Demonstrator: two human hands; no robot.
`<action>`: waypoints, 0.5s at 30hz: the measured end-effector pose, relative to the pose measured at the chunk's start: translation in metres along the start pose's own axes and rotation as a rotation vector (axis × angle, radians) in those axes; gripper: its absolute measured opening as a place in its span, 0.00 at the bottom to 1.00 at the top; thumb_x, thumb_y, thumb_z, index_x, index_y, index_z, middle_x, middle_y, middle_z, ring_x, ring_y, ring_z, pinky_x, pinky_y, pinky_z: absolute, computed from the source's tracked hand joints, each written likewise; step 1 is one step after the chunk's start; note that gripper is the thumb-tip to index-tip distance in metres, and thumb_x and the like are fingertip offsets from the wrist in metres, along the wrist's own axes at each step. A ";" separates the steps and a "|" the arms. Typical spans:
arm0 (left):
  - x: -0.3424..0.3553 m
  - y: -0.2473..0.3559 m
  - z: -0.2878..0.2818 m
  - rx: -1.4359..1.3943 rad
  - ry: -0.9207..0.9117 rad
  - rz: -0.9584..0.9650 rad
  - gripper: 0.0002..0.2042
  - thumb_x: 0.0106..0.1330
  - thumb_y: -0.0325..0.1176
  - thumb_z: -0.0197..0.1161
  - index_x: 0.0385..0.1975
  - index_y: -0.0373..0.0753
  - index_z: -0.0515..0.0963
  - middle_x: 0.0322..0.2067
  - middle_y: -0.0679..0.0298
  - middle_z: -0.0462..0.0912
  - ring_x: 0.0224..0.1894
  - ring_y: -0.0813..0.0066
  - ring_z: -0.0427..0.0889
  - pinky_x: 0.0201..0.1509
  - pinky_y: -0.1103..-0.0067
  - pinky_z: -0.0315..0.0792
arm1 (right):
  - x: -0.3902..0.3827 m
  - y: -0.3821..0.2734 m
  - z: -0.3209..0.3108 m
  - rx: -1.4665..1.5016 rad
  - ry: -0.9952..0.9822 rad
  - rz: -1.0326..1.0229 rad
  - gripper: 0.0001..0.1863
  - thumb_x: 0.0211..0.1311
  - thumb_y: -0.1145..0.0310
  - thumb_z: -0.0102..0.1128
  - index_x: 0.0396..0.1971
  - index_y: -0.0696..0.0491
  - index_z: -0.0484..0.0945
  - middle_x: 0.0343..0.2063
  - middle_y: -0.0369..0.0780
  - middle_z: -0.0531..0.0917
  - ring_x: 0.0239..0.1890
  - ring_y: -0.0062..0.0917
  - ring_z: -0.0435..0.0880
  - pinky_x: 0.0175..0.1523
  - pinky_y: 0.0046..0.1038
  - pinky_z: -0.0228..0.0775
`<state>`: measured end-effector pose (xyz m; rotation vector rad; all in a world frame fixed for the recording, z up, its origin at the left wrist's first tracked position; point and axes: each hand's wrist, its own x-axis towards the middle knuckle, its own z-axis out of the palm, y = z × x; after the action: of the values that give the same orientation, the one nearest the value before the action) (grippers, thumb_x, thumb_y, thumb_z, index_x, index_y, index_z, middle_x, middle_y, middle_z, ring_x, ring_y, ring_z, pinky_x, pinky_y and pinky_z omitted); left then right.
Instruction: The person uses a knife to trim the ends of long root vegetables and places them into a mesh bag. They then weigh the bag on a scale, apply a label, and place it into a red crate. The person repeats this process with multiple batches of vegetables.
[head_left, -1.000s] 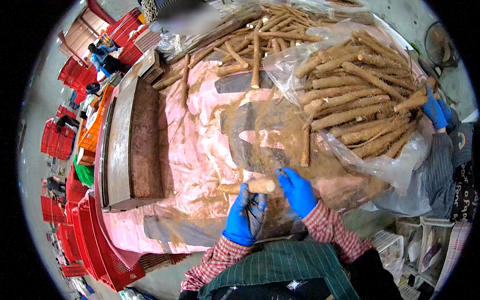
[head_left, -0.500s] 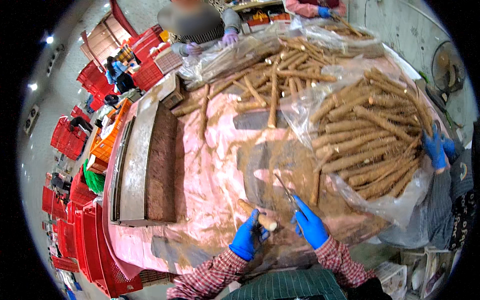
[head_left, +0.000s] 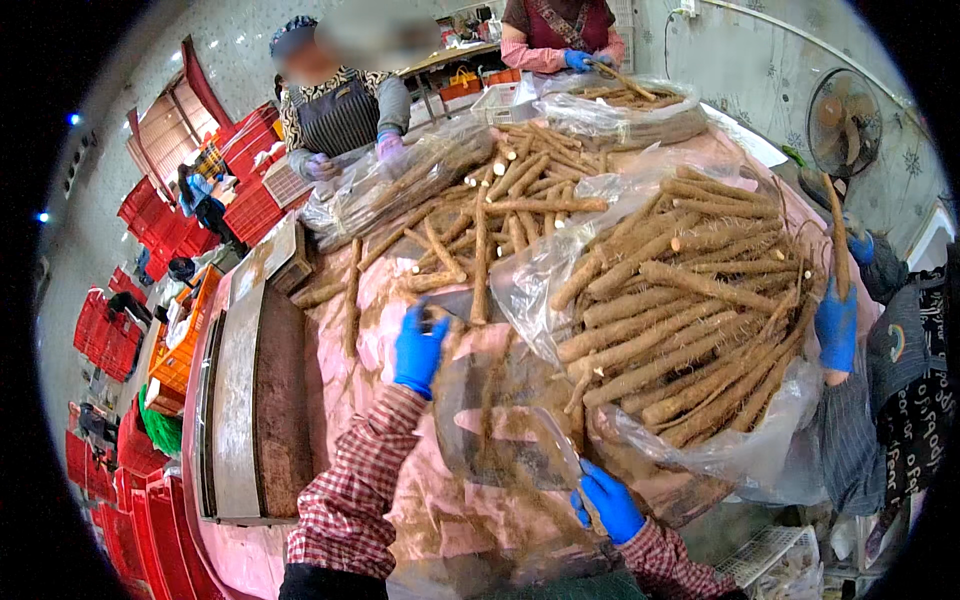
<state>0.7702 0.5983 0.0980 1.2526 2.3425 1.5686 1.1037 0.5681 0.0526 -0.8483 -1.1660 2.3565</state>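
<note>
My left hand (head_left: 418, 352), in a blue glove, reaches forward over the table. Its thumb and fingers are curved and apart, just short of the loose brown roots, and I make out nothing held in it. Closer to me, my right hand (head_left: 611, 503), also gloved in blue, grips a knife (head_left: 560, 440) whose narrow blade points away and to the left. Long, hairy brown roots (head_left: 690, 330) are heaped in an open clear plastic bag to the right. More roots (head_left: 520, 200) lie loose at the far middle, some showing pale cut ends.
A metal-topped box (head_left: 240, 400) stands on the pink table cover (head_left: 370, 470) at left. A co-worker's blue-gloved hand (head_left: 836, 335) holds a root upright at right. Two other people work across the table. A fan (head_left: 845, 122) stands far right; red crates (head_left: 165, 535) line the left.
My left hand has moved forward and left, and the short root piece it held is no longer visible in it. The knife hand has lowered slightly. The view has shifted, and the right-hand co-worker now holds up a root.
</note>
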 end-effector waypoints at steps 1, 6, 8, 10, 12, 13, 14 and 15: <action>-0.001 0.011 0.014 0.027 -0.091 0.102 0.18 0.49 0.31 0.58 0.41 0.36 0.68 0.35 0.60 0.74 0.33 0.75 0.73 0.36 0.82 0.68 | 0.000 0.000 -0.003 0.012 0.021 0.055 0.20 0.58 0.69 0.39 0.51 0.55 0.54 0.19 0.38 0.68 0.16 0.19 0.66 0.21 0.19 0.61; -0.009 0.074 0.091 0.280 -0.305 0.477 0.20 0.44 0.34 0.59 0.38 0.36 0.67 0.34 0.50 0.70 0.40 0.54 0.68 0.43 0.68 0.63 | 0.007 0.005 -0.002 -0.103 -0.018 -0.026 0.19 0.57 0.71 0.38 0.50 0.54 0.55 0.15 0.38 0.68 0.14 0.20 0.66 0.16 0.20 0.59; -0.002 0.096 0.123 0.510 -0.388 0.342 0.12 0.47 0.29 0.52 0.32 0.34 0.67 0.31 0.50 0.71 0.34 0.55 0.72 0.34 0.68 0.68 | 0.009 0.009 -0.001 0.069 0.008 0.048 0.16 0.56 0.68 0.40 0.46 0.53 0.61 0.10 0.34 0.65 0.10 0.15 0.61 0.13 0.17 0.54; 0.002 0.104 0.138 0.454 -0.333 0.355 0.08 0.51 0.26 0.45 0.31 0.33 0.66 0.29 0.49 0.71 0.30 0.56 0.74 0.31 0.69 0.70 | 0.012 0.013 0.000 0.211 -0.038 0.129 0.15 0.56 0.66 0.41 0.45 0.50 0.64 0.07 0.30 0.62 0.07 0.11 0.57 0.10 0.13 0.50; 0.009 0.108 0.142 0.447 -0.421 0.315 0.10 0.52 0.28 0.46 0.33 0.33 0.66 0.30 0.48 0.71 0.32 0.56 0.73 0.33 0.69 0.69 | 0.012 0.016 -0.002 0.210 -0.077 0.125 0.16 0.57 0.67 0.40 0.47 0.49 0.63 0.08 0.29 0.61 0.07 0.11 0.56 0.11 0.13 0.48; 0.010 0.108 0.138 0.442 -0.494 0.248 0.11 0.52 0.29 0.47 0.34 0.33 0.66 0.31 0.47 0.71 0.33 0.56 0.73 0.34 0.69 0.69 | 0.012 0.017 -0.003 0.257 -0.075 0.134 0.16 0.56 0.66 0.41 0.46 0.50 0.63 0.08 0.30 0.61 0.08 0.11 0.56 0.11 0.13 0.48; 0.011 0.106 0.130 0.386 -0.574 0.180 0.11 0.53 0.30 0.46 0.36 0.34 0.66 0.32 0.48 0.71 0.34 0.56 0.73 0.35 0.69 0.69 | 0.011 0.018 -0.004 0.307 -0.064 0.142 0.15 0.56 0.66 0.42 0.45 0.50 0.64 0.09 0.30 0.62 0.09 0.11 0.57 0.12 0.13 0.49; 0.013 0.103 0.116 0.330 -0.675 0.106 0.12 0.53 0.31 0.46 0.37 0.34 0.65 0.32 0.48 0.71 0.35 0.57 0.73 0.37 0.69 0.68 | 0.009 0.019 -0.006 0.360 -0.045 0.151 0.15 0.56 0.66 0.43 0.44 0.50 0.64 0.10 0.30 0.63 0.10 0.10 0.57 0.12 0.13 0.49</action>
<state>0.8755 0.7094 0.1285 1.6581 2.1324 0.6128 1.0994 0.5655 0.0317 -0.7814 -0.6780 2.6088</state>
